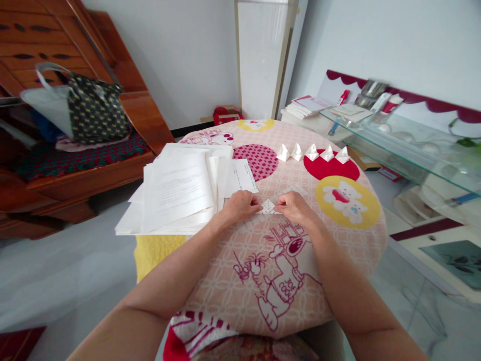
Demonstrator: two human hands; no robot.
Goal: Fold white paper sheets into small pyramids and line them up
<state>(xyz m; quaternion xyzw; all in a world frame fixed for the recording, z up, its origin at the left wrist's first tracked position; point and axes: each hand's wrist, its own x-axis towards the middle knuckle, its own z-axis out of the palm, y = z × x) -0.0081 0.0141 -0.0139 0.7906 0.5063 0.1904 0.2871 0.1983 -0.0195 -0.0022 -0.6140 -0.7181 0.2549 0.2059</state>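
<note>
A small folded paper (pixel 268 206) with crease lines lies low over the patterned tablecloth (pixel 240 296), pinched at both sides. My left hand (pixel 243 204) is closed on its left end, fingertips pressed together. On the opposite end, my right hand (pixel 293 205) grips it between thumb and curled fingers. Beyond my hands, several white folded paper pieces (pixel 311 152) stand in a row at the far right of the table. To the left sits a spread stack of paper sheets (pixel 176 190), some printed; one printed sheet (pixel 240 176) reaches close to my left hand.
At right stands a glass shelf (pixel 406 145) with metal containers (pixel 372 90) and papers. A wooden bench (pixel 86 185) on the left holds a dark patterned bag (pixel 97 110). A yellow cloth (pixel 158 250) hangs under the paper stack. A white cabinet (pixel 261 55) stands behind.
</note>
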